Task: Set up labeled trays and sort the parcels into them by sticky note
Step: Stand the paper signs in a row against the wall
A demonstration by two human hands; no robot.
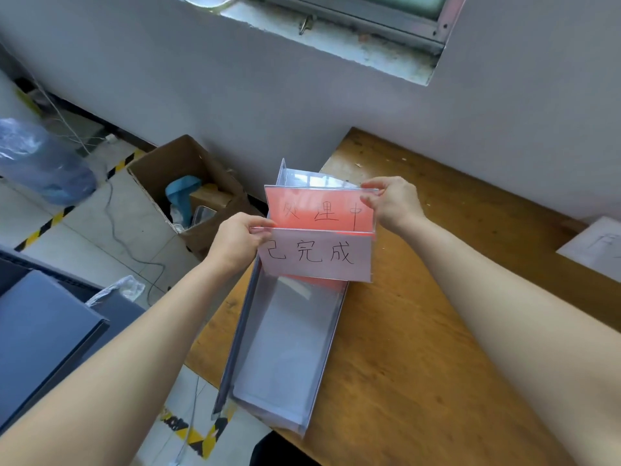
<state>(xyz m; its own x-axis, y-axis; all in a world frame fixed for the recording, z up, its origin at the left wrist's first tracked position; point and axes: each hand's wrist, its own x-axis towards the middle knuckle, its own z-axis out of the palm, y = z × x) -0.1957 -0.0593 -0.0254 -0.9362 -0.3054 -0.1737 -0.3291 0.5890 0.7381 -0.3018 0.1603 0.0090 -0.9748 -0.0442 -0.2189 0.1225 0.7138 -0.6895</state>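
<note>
I hold two clear acrylic sign holders above a long clear tray (331, 334) that lies at the left end of the wooden table. The nearer holder carries a white label (316, 255) with handwritten black characters. Behind it stands a pink-red label (322, 210), also handwritten. My left hand (240, 242) pinches the left edge where the two holders meet. My right hand (391, 201) pinches the upper right corner of the pink-red label's holder. No parcels are in view.
The wooden table (437, 314) runs along a grey wall. A white sheet (594, 247) lies at its right edge. An open cardboard box (188, 193) with scraps stands on the floor to the left. A dark case (43, 331) sits at lower left.
</note>
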